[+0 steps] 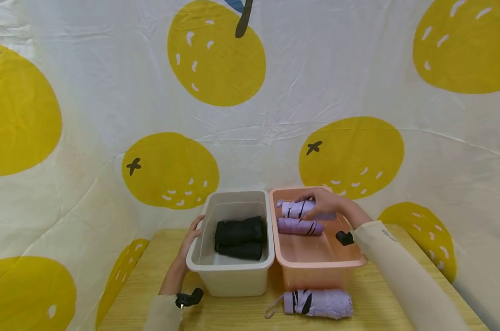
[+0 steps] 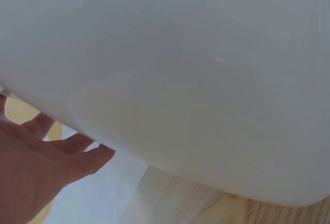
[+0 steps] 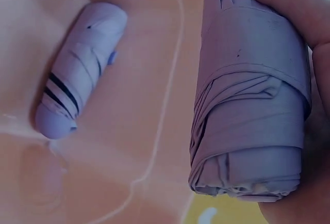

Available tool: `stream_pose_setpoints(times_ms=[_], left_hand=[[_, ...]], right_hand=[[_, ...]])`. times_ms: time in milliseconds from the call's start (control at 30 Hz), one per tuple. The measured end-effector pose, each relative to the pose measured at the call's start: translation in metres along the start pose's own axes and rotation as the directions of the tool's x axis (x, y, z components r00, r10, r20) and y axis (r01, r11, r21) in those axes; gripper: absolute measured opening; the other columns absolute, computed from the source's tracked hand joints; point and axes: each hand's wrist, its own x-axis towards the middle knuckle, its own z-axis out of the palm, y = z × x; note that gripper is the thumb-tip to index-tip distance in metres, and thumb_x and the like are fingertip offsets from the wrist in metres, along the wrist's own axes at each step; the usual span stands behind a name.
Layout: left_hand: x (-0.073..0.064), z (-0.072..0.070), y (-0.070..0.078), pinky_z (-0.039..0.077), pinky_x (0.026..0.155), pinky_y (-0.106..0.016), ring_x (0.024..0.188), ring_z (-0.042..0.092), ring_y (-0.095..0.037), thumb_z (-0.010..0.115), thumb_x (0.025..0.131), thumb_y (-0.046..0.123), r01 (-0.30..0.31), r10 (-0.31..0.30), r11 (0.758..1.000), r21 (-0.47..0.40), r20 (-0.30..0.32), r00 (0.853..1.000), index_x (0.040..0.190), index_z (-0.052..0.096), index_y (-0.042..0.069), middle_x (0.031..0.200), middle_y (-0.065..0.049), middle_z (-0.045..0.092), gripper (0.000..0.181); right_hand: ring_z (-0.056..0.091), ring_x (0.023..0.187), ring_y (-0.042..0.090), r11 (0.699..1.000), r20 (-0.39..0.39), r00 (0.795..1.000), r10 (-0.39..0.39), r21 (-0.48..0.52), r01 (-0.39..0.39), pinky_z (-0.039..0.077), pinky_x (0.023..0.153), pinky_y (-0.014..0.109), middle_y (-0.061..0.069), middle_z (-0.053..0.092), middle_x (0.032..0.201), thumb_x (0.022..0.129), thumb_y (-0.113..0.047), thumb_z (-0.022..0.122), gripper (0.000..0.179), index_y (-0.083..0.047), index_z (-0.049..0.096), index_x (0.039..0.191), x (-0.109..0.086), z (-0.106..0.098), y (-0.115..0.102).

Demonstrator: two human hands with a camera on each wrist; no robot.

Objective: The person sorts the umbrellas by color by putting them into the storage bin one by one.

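Observation:
Over the pink bin [image 1: 312, 265], my right hand [image 1: 322, 202] grips a folded lavender umbrella [image 1: 292, 210] with black stripes, thumb and fingers around it. In the right wrist view that umbrella [image 3: 247, 110] fills the right side. A second purple folded umbrella [image 1: 297, 226] lies on the bin's floor, nearer me; the right wrist view shows this umbrella [image 3: 85, 69] apart from the held one. My left hand [image 1: 188, 239] rests against the left side of the light grey bin [image 1: 233, 268], fingers at its rim. In the left wrist view its fingers [image 2: 87, 162] touch the wall.
Two black folded bundles [image 1: 239, 230] lie inside the grey bin, which stands right beside the pink one. Another lavender folded umbrella [image 1: 326, 303] with a wrist loop lies on the wooden table [image 1: 229, 317] in front of the pink bin. A fruit-patterned cloth [image 1: 274, 92] hangs behind.

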Motion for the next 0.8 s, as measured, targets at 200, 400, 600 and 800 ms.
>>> stream_pose_setpoints(times_ms=[200,400,600,800], left_hand=[[-0.001,0.001,0.003,0.032,0.101,-0.047,0.123,0.034,-0.030,0.019,0.106,0.006,-0.002,0.002,1.000,-0.002,-0.001,1.000,0.152,0.003,0.002,0.144,-0.013,0.025,0.049],[0.003,-0.001,0.000,0.040,0.095,-0.040,0.119,0.041,-0.027,0.023,0.106,0.007,-0.035,0.035,0.999,-0.002,0.013,0.999,0.151,0.006,0.001,0.140,-0.011,0.032,0.048],[0.004,-0.003,-0.007,0.039,0.097,-0.044,0.121,0.040,-0.028,0.023,0.107,0.009,-0.033,0.032,0.999,0.014,0.026,0.999,0.151,0.005,0.001,0.141,-0.012,0.030,0.049],[0.004,-0.002,-0.009,0.036,0.097,-0.046,0.122,0.035,-0.031,0.023,0.107,0.009,-0.037,0.037,0.999,0.019,0.019,0.999,0.152,0.007,0.003,0.142,-0.011,0.030,0.049]], right_hand=[[0.054,0.088,0.015,0.998,0.008,1.000,0.019,-0.066,-0.019,0.047,0.076,0.033,-0.011,0.065,0.107,0.067,-0.036,0.090,0.052,-0.027,0.071,0.115,0.010,0.012,0.013],[0.056,0.088,0.019,0.996,0.056,0.995,0.083,-0.014,-0.082,0.048,0.076,0.035,-0.007,0.066,0.104,0.068,-0.031,0.089,0.052,-0.024,0.071,0.116,0.012,0.023,0.022],[0.053,0.093,0.019,0.980,0.089,0.976,0.199,0.012,-0.201,0.048,0.079,0.035,-0.007,0.063,0.102,0.069,-0.031,0.088,0.049,-0.026,0.069,0.114,0.012,0.039,0.028],[0.054,0.092,0.017,0.982,0.107,0.977,0.186,-0.036,-0.183,0.046,0.082,0.037,-0.008,0.063,0.100,0.067,-0.030,0.089,0.050,-0.022,0.069,0.112,0.018,0.048,0.037]])
